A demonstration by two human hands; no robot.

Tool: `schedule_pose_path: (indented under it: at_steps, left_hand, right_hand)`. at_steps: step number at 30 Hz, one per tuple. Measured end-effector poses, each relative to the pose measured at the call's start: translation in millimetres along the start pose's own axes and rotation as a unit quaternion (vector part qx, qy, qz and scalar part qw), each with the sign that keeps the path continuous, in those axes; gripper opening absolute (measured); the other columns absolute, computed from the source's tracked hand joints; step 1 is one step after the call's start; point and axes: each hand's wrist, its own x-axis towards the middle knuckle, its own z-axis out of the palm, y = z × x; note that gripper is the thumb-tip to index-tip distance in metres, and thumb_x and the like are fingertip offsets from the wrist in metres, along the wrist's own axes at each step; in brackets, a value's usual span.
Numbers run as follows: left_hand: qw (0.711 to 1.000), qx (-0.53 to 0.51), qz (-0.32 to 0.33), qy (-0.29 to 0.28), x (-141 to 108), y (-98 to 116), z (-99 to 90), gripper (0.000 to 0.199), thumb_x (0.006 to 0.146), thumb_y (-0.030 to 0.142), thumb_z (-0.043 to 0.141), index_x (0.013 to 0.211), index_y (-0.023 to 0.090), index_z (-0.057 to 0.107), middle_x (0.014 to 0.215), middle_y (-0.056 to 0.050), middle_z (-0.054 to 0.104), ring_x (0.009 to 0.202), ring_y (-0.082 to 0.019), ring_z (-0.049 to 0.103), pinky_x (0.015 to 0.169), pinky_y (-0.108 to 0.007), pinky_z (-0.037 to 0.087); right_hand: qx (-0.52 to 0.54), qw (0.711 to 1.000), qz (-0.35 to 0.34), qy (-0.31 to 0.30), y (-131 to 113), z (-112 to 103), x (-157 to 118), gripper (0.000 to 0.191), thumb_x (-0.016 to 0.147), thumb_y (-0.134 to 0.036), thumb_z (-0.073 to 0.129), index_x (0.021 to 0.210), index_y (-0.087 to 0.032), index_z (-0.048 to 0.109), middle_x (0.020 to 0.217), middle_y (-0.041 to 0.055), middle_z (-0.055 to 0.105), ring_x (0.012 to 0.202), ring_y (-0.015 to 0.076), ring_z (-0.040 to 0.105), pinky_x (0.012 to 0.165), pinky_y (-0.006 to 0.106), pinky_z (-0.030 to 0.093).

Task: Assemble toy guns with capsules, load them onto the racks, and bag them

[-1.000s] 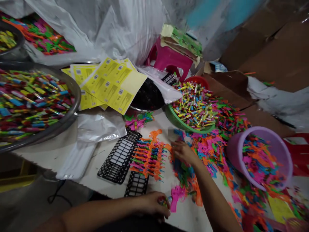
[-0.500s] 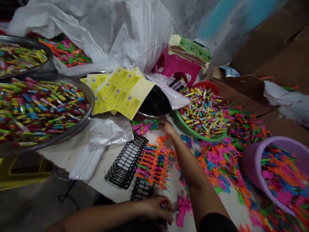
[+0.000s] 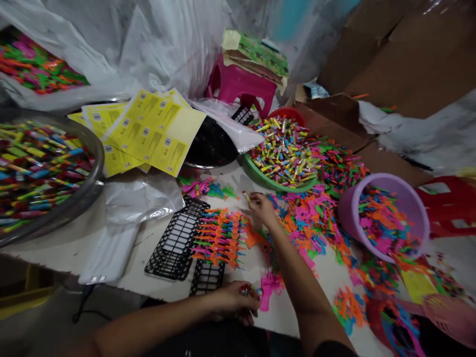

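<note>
Head view: grips a few small wrapped tubes (image 3: 246, 290) in the left hand (image 3: 235, 301), with fingers curled in at the near edge of the table (image 3: 159, 291); too blurred to count. Pinches a single tube (image 3: 246, 197), details soft, at the fingertips of the right hand (image 3: 264, 209), out over mid-table. Shows a pink toy gun (image 3: 267, 291) on the tabletop just right of the left hand, plus an orange toy (image 3: 254, 238) just nearer than the right hand. Left of that: a side-by-side row of multicoloured toys (image 3: 220, 237), then a black mesh basket (image 3: 171, 250), with a second basket (image 3: 206, 281) by the row's near end. Beyond the row: a small cluster of pink, blue and green toys (image 3: 201, 188). Ahead and right: a green basin (image 3: 256, 174) heaped with tubes, a loose toy heap (image 3: 310, 218), and a tilted lilac bucket (image 3: 347, 215) holding more toys. Far left: a clear plastic bag (image 3: 143, 197), yellow label sheets (image 3: 148, 131) behind it, and a big grey bowl (image 3: 98, 161) full of tubes. At back: a magenta stool (image 3: 243, 83) with a green carton (image 3: 260, 53) on top.
</note>
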Motion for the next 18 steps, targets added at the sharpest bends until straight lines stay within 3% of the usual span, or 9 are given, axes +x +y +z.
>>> schedule_pose_path:
  at_steps: [3, 6, 13, 18]
  left_hand:
    - [0.999, 0.023, 0.027, 0.034, -4.5, -1.4, 3.1, 0.04, 0.052, 0.026, 0.07, 0.085, 0.014, 0.05, 0.062, 0.001, 0.059, 0.048, -0.009, 0.055, 0.047, -0.02, 0.04]
    - [0.996, 0.026, 0.046, 0.07, -11.4, -2.6, 3.6, 0.044, 0.053, 0.026, 0.069, 0.09, 0.015, 0.047, 0.063, 0.0, 0.06, 0.049, -0.01, 0.056, 0.047, -0.02, 0.039]
    - [0.994, 0.052, 0.046, 0.079, -17.5, -12.1, 14.4, 0.04, 0.053, 0.024, 0.067, 0.086, 0.014, 0.048, 0.062, 0.0, 0.06, 0.047, -0.01, 0.055, 0.05, -0.023, 0.041]
    - [0.993, 0.056, 0.056, 0.09, -23.8, -11.2, 20.5, 0.038, 0.055, 0.025, 0.066, 0.086, 0.013, 0.048, 0.061, 0.0, 0.06, 0.049, -0.01, 0.056, 0.05, -0.022, 0.041]
  right_hand:
    - [-0.02, 0.999, 0.009, -0.031, -24.2, 29.8, 22.6, 0.014, 0.069, -0.022, 0.052, 0.081, -0.018, 0.058, 0.09, 0.0041, 0.062, 0.083, 0.0142, 0.056, 0.075, 0.024, 0.042]
    - [-0.028, 0.999, 0.032, -0.032, -35.7, 39.7, 30.7, 0.013, 0.067, -0.018, 0.051, 0.078, -0.017, 0.058, 0.077, 0.0035, 0.062, 0.075, 0.0152, 0.056, 0.07, 0.025, 0.041]
    - [-0.062, 0.996, 0.05, 0.034, -46.8, -1.7, 27.9, 0.016, 0.068, -0.023, 0.051, 0.082, -0.017, 0.057, 0.077, 0.005, 0.063, 0.072, 0.0158, 0.056, 0.064, 0.024, 0.039]
    - [-0.04, 0.999, 0.035, -0.014, -47.3, -18.4, 12.2, 0.015, 0.065, -0.013, 0.053, 0.079, -0.015, 0.058, 0.076, 0.0069, 0.063, 0.071, 0.0153, 0.056, 0.063, 0.023, 0.039]
